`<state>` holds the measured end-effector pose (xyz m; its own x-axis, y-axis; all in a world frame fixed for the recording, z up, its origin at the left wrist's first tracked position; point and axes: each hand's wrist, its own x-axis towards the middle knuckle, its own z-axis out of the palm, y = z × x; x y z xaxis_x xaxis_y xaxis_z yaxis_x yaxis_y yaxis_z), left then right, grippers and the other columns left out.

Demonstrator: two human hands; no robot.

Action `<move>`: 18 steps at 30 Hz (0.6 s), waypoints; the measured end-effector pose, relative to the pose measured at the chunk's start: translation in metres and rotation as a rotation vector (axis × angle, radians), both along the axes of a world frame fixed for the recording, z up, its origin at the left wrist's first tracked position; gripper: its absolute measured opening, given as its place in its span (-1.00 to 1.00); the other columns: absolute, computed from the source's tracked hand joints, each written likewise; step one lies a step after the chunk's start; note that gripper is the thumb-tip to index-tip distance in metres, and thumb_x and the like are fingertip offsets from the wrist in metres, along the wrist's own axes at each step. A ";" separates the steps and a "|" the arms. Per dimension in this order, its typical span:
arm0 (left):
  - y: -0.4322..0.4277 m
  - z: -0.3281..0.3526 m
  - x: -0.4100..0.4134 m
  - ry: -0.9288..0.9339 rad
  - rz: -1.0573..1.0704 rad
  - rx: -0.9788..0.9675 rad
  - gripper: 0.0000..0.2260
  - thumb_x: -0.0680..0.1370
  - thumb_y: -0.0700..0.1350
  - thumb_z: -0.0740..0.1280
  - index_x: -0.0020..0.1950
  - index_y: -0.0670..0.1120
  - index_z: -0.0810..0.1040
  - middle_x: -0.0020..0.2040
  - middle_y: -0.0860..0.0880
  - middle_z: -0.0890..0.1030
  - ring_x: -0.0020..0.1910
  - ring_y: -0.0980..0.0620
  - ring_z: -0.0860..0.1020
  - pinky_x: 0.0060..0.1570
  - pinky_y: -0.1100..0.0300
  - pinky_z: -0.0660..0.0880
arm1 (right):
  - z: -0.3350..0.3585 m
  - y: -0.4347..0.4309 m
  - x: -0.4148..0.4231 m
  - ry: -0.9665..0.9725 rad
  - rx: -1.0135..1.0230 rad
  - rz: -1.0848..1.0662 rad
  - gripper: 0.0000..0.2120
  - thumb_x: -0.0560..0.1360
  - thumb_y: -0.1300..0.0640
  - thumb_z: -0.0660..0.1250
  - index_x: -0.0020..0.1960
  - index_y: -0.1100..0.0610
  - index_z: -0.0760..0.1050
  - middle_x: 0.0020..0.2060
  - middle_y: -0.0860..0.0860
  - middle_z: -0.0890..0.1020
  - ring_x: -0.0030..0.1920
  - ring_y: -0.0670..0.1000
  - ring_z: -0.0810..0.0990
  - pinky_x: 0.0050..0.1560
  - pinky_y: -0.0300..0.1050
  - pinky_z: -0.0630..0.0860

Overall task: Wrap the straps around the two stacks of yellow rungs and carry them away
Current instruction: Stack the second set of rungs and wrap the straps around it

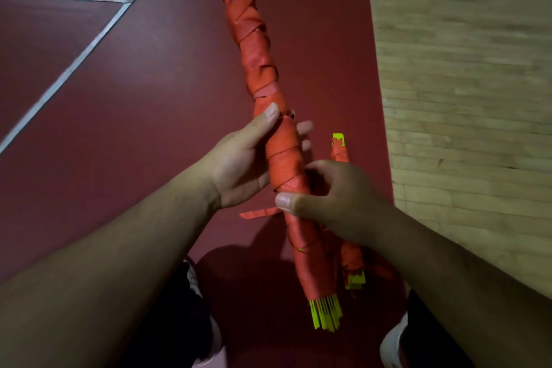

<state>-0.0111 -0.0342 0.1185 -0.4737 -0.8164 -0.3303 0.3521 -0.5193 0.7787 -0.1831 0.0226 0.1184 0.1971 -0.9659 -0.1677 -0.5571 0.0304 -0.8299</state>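
A long stack of yellow rungs wrapped in orange strap (263, 75) runs from the top centre down to its bare yellow ends (326, 314). My left hand (248, 161) grips it at the middle, thumb on top and fingers curled behind. Just below, my right hand (331, 197) holds the wrap, thumb pressing a loose strap end (258, 213) that sticks out to the left. A second, shorter wrapped stack (351, 254) lies on the floor under my right hand, with yellow showing at both ends.
Dark red sports floor (119, 104) with white lines fills the left and centre. Pale wooden flooring (466, 69) starts at the right. My two shoes (394, 340) show at the bottom edge, either side of the stack's lower end.
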 end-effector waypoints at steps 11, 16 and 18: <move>-0.006 0.004 0.003 -0.070 0.120 -0.086 -0.61 0.43 -0.08 0.40 0.24 -0.03 0.45 -0.26 -0.09 0.53 -0.33 -0.02 0.54 -0.18 0.00 0.60 | 0.003 -0.014 -0.005 0.008 -0.056 0.128 -0.39 0.48 -0.37 0.19 -0.18 0.19 0.58 -0.44 0.06 0.49 -0.41 -0.13 0.43 -0.27 -0.05 0.41; -0.010 -0.001 0.016 -0.079 0.077 -0.050 -0.52 0.38 -0.05 0.46 0.24 -0.02 0.39 -0.28 -0.07 0.50 -0.36 0.00 0.49 -0.27 0.07 0.56 | -0.002 -0.021 -0.019 0.187 -0.051 0.172 -0.76 0.54 -0.02 0.39 -0.16 0.13 0.62 -0.46 -0.02 0.51 -0.42 -0.13 0.46 -0.32 -0.13 0.37; -0.012 -0.001 0.018 -0.049 0.072 -0.039 -0.46 0.32 -0.02 0.49 0.24 -0.01 0.38 -0.28 -0.07 0.49 -0.37 -0.01 0.48 -0.32 0.12 0.55 | -0.004 -0.023 -0.023 0.167 -0.018 0.173 -0.82 0.54 0.00 0.40 -0.15 0.09 0.62 -0.48 -0.10 0.51 -0.46 -0.19 0.46 -0.38 -0.24 0.35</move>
<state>0.0069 -0.0459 0.1175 -0.3971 -0.8606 -0.3188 0.3488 -0.4628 0.8149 -0.2056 -0.0004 0.1140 0.3304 -0.9234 -0.1954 -0.6826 -0.0907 -0.7252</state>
